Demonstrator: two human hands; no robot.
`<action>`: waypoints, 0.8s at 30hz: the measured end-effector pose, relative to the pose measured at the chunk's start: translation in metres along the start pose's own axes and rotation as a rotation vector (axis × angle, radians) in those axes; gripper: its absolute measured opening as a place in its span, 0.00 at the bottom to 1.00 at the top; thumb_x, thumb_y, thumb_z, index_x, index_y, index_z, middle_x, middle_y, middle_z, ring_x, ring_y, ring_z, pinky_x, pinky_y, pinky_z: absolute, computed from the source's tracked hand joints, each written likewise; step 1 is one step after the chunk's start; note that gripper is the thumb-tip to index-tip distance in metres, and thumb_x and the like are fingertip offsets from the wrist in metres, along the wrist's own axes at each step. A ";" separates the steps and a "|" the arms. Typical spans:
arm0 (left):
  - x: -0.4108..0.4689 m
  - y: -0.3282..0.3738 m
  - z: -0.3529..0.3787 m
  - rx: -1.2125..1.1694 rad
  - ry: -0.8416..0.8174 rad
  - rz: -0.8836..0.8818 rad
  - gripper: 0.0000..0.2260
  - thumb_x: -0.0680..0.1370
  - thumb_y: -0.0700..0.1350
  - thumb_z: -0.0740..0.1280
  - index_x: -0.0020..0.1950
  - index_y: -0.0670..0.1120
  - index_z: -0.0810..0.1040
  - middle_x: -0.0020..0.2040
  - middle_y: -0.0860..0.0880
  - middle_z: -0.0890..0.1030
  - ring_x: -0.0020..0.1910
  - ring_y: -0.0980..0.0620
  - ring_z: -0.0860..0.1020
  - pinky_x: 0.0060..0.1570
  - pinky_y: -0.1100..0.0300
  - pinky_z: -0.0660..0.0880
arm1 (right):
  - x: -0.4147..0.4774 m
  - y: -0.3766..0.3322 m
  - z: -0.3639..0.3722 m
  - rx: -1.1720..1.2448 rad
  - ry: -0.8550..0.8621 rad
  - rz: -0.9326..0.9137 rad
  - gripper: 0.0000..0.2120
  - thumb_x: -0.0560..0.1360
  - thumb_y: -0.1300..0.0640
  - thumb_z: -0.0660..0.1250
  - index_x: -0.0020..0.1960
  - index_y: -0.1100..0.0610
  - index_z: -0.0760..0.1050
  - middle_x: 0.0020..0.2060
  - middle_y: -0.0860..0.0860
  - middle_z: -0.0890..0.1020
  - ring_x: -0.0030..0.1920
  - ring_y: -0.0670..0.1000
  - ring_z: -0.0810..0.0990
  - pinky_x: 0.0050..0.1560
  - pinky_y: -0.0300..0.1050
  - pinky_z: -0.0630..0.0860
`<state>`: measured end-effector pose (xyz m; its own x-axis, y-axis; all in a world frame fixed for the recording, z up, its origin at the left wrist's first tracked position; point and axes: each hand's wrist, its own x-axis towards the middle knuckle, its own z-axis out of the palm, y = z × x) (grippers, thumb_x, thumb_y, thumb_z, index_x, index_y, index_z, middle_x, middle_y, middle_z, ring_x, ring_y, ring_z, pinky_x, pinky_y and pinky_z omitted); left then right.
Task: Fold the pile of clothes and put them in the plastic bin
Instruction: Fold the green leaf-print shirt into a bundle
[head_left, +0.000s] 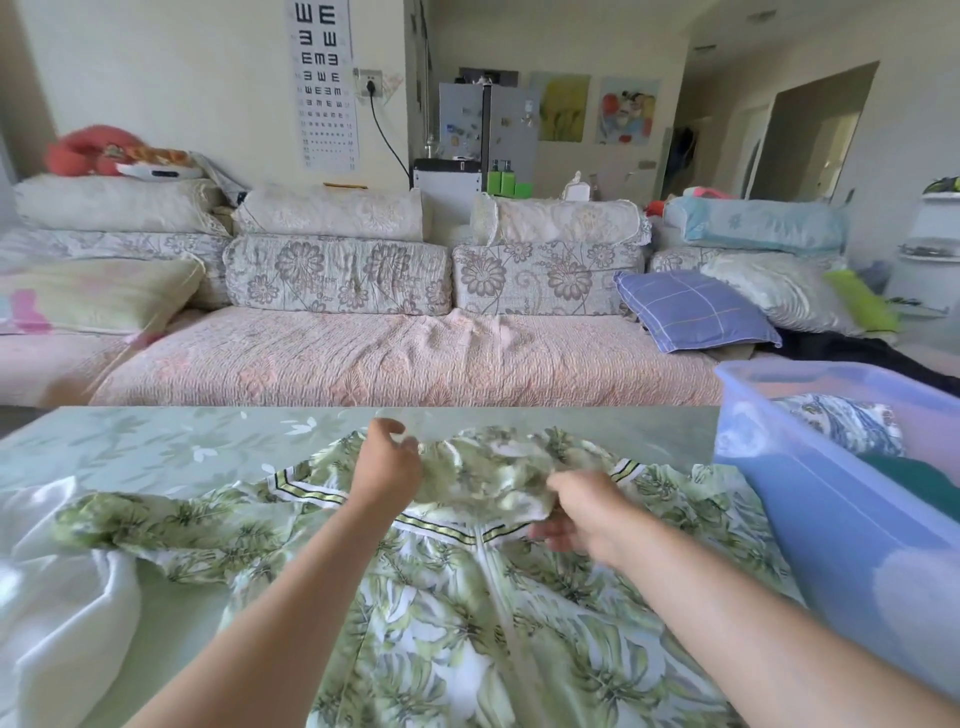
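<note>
Tbl (156, 447): dress (467, 623) mid, bin (831, 519) R, white cloth (57, 597) (?) L

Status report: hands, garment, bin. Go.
Hands: left hand and right hand grip leaf-print garment near its top. Garment spread on table, unfolded. Plastic bin right, clothes inside. White cloth beside left sleeve.

Green leaf-print garment (467, 623) (striped trim); translucent blue bin (831, 519); white cloth (57, 597).
</note>
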<state>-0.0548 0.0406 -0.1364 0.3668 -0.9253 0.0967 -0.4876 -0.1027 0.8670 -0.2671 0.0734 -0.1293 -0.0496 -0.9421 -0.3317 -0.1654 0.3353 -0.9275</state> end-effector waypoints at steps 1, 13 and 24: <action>-0.006 -0.003 -0.001 0.104 -0.053 -0.025 0.12 0.81 0.38 0.58 0.64 0.44 0.69 0.47 0.46 0.78 0.36 0.51 0.76 0.29 0.59 0.72 | -0.009 0.003 0.002 0.025 -0.143 0.093 0.09 0.82 0.62 0.56 0.55 0.64 0.73 0.40 0.58 0.83 0.30 0.54 0.83 0.25 0.42 0.73; -0.076 -0.019 -0.021 0.264 -0.370 -0.128 0.23 0.77 0.48 0.71 0.69 0.44 0.70 0.47 0.48 0.80 0.33 0.56 0.74 0.26 0.68 0.70 | -0.047 0.039 0.016 -0.800 -0.099 -0.371 0.28 0.70 0.54 0.67 0.67 0.44 0.63 0.62 0.46 0.67 0.55 0.48 0.73 0.45 0.43 0.72; -0.083 -0.020 -0.037 0.413 -0.123 0.523 0.19 0.77 0.62 0.63 0.36 0.48 0.75 0.43 0.54 0.73 0.44 0.53 0.71 0.44 0.60 0.68 | -0.037 0.030 0.023 -0.864 0.102 -0.744 0.10 0.76 0.49 0.71 0.39 0.51 0.76 0.32 0.44 0.78 0.34 0.47 0.79 0.32 0.41 0.72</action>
<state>-0.0459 0.1327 -0.1439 -0.0804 -0.9233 0.3755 -0.8482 0.2612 0.4608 -0.2476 0.1185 -0.1491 0.2712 -0.9140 0.3018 -0.8071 -0.3868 -0.4461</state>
